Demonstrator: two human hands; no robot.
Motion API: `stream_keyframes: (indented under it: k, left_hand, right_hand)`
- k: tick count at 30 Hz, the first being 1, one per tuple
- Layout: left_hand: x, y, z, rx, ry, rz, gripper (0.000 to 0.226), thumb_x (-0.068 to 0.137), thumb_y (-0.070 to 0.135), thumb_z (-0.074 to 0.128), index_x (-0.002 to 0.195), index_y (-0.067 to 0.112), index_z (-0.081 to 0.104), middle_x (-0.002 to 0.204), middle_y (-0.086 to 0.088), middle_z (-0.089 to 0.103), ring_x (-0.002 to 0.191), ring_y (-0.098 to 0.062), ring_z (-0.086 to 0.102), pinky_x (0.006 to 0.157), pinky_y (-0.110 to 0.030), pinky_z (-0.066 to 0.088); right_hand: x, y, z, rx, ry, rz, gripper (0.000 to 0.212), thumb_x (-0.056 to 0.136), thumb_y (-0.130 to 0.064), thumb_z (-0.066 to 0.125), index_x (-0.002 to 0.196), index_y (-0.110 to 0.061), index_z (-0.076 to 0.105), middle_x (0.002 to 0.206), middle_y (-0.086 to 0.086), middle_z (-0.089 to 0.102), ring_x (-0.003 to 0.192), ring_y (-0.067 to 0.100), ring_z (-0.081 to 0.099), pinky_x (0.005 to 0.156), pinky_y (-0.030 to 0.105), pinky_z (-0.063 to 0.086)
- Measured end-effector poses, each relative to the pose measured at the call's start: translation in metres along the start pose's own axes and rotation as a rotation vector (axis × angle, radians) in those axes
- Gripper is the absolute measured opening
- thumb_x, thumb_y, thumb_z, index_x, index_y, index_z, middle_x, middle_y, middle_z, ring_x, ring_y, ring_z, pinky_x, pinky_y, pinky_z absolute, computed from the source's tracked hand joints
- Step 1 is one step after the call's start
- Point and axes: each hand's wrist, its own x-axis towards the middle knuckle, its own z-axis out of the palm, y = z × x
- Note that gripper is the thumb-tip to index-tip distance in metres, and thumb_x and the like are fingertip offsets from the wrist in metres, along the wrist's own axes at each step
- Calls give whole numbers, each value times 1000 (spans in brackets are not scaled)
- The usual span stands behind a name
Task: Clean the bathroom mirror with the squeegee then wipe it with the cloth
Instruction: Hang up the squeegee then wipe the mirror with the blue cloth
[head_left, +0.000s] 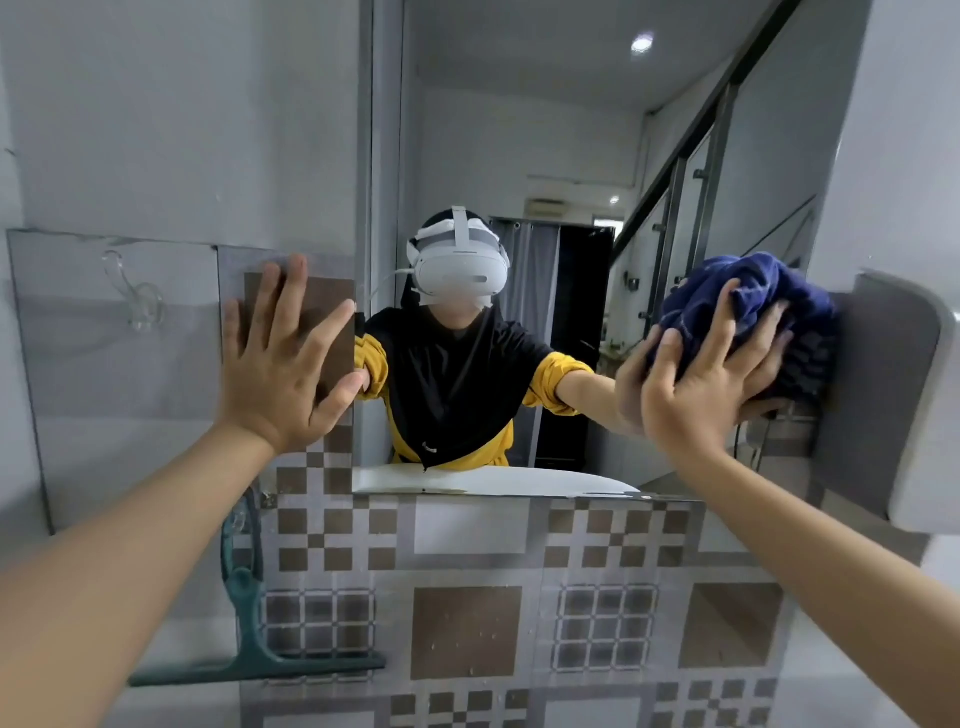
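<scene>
The bathroom mirror (545, 156) fills the middle of the wall and reflects a person in a headset. My right hand (711, 379) presses a bunched dark blue cloth (753, 291) against the mirror's right edge. My left hand (283, 358) lies flat with fingers spread on the tiled wall just left of the mirror, holding nothing. The green squeegee (249, 639) hangs on the wall at lower left, blade down, untouched by either hand.
Grey and brown patterned tiles (467, 634) cover the wall below the mirror. A clear suction hook (137, 301) sticks to the wall at left. A white and grey fixture (904, 395) juts out right of the mirror, touching the cloth.
</scene>
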Motion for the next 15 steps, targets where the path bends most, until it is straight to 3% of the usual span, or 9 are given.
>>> stream_keyframes:
  k: [3,8,15]
  left_hand:
    - [-1,1,1,9,4,-9,63,90,58,28,143,25,31,154,-23,21,145,-38,13,115,-53,0]
    - [-8,3,-1,-9,-33,-26,63,89,54,33,146,28,27,155,-22,17,145,-38,9,116,-52,-6]
    - [-12,-1,-9,-90,-104,8,67,88,54,41,147,28,26,157,-20,8,146,-37,1,115,-53,-11]
  right_hand:
    - [-18,-22,8,10,42,100,61,92,-48,34,150,-33,26,161,10,15,147,31,13,113,63,5]
    - [-50,-39,19,99,-33,-98,59,91,-44,44,142,-44,16,160,14,17,145,36,13,103,76,6]
    - [-92,-93,24,174,-142,-260,50,87,-46,46,135,-41,33,160,14,18,145,35,12,101,79,5]
